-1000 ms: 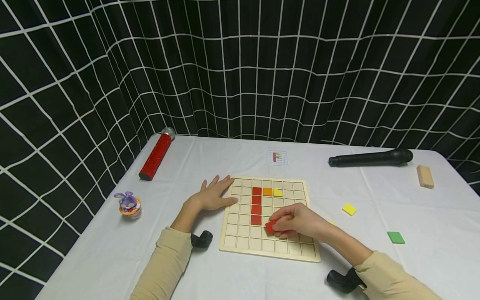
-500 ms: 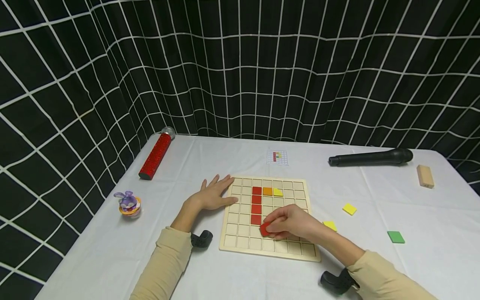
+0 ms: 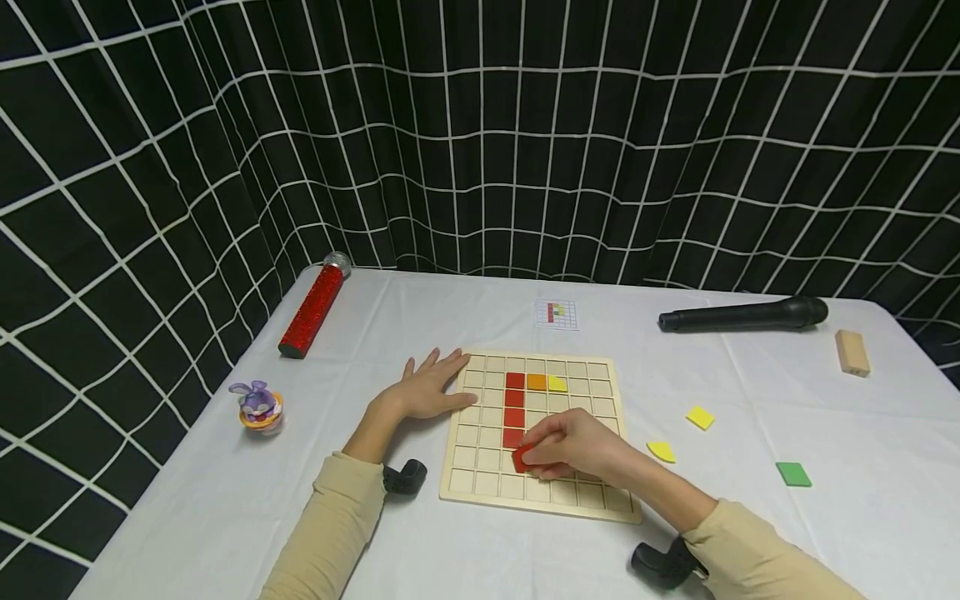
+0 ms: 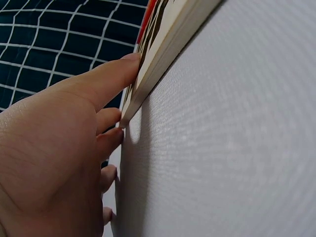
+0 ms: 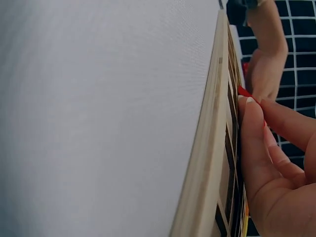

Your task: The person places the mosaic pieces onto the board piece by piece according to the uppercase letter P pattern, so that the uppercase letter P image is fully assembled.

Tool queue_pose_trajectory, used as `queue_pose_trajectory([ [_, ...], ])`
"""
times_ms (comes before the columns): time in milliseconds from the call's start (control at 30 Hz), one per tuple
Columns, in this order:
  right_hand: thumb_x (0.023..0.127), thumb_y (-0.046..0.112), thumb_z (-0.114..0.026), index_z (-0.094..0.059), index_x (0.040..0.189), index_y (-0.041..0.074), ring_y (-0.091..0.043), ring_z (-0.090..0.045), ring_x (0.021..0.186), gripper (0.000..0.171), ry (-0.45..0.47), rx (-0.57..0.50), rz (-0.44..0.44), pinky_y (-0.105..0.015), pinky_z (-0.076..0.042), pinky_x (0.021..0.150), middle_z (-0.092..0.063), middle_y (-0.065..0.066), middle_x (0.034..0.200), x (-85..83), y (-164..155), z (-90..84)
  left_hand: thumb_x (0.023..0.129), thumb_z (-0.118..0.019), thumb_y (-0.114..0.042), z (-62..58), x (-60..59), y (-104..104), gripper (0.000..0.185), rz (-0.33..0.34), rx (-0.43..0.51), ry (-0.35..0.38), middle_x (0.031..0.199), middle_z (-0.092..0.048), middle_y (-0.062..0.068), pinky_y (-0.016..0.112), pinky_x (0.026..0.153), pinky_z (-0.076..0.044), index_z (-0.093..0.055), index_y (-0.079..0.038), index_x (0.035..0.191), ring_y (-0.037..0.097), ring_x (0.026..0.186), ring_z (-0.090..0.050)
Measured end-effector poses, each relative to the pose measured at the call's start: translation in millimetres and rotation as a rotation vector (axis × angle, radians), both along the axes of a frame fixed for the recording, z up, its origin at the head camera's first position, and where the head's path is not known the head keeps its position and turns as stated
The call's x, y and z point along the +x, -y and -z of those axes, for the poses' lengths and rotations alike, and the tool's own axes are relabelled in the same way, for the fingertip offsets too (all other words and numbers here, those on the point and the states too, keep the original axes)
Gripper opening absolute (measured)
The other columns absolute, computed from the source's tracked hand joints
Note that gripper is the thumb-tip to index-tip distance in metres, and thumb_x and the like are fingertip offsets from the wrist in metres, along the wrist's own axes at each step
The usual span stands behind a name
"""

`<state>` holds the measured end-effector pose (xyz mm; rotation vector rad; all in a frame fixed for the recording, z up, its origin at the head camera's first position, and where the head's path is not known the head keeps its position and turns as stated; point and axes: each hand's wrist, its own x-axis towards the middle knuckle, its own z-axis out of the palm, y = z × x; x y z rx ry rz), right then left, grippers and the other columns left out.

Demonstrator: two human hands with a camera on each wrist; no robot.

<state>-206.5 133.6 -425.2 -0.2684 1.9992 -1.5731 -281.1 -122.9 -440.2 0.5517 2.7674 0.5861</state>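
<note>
Far left on the white tablecloth (image 3: 187, 517) there's a little purple bunny toy (image 3: 258, 408) sitting in an orange-rimmed basket, and behind it, a bit to the right, a sparkly red microphone (image 3: 311, 312) lying at an angle. Next over is the left hand (image 3: 423, 392), palm down with the fingers spread and pretty straight — it isn't gripping anything. The thumb lies over the left edge of the wooden grid board (image 3: 467, 485) and a fingertip is up by the far left corner.

On the board, four red squares (image 3: 514, 408) run in a column, with an orange square (image 3: 537, 382) and then a yellow piece (image 3: 557, 383) to the right of the top one. Just below that column is the loose red square (image 3: 521, 460), tilted and pinched between the thumb and fingers of the right hand (image 3: 573, 446). Can't tell if its edge is touching the board.

Past the far edge of the board there's a small printed card (image 3: 557, 314) with a coloured grid on it. Over to the right it's a yellow piece with a curved side (image 3: 662, 452), a yellow square (image 3: 701, 417), a black microphone (image 3: 742, 317) further back, a green square (image 3: 793, 474), and finally a wooden block (image 3: 852, 353).
</note>
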Motion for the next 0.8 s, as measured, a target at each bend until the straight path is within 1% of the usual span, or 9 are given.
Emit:
queue_pose_trajectory([
  [167, 0.083, 0.001, -0.072, -0.063, 0.102, -0.009, -0.019, -0.067, 0.068, 0.023, 0.011, 0.005, 0.025, -0.03, -0.057, 0.066, -0.069, -0.016, 0.082, 1.3, 4, 0.3, 0.092, -0.052, -0.051, -0.3, 0.4, 0, 0.075, -0.003, -0.008, 0.001, 0.157, -0.019, 0.006, 0.058, 0.11, 0.004, -0.025, -0.014, 0.152, 0.031, 0.144, -0.004],
  [400, 0.082, 0.003, -0.074, -0.065, 0.097, -0.006, -0.017, -0.066, 0.064, 0.02, -0.011, 0.056, 0.075, -0.03, -0.057, 0.065, -0.068, -0.013, 0.078, 3.5, 10, -1.3, 0.093, -0.052, -0.051, -0.4, 1.3, 0, 0.075, -0.007, -0.009, 0.0, 0.157, -0.019, 0.006, 0.057, 0.11, 0.004, -0.025, -0.014, 0.152, 0.031, 0.144, -0.004],
  [667, 0.085, 0.005, -0.071, -0.068, 0.099, -0.007, -0.017, -0.067, 0.068, 0.019, -0.015, 0.075, 0.102, -0.031, -0.057, 0.068, -0.07, -0.013, 0.085, 5.3, 9, -3.8, 0.093, -0.052, -0.051, -0.2, 0.6, 0, 0.075, -0.005, -0.006, -0.001, 0.157, -0.02, 0.006, 0.057, 0.111, 0.003, -0.025, -0.014, 0.152, 0.031, 0.144, -0.005],
  [800, 0.087, 0.004, -0.069, -0.067, 0.102, -0.009, -0.017, -0.067, 0.069, 0.02, -0.001, 0.052, 0.09, -0.03, -0.057, 0.068, -0.07, -0.014, 0.088, 5.5, 6, -3.8, 0.092, -0.052, -0.051, -0.7, 0.9, -1, 0.075, -0.007, -0.008, -0.002, 0.157, -0.02, 0.006, 0.057, 0.111, 0.003, -0.026, -0.013, 0.152, 0.031, 0.144, -0.005],
])
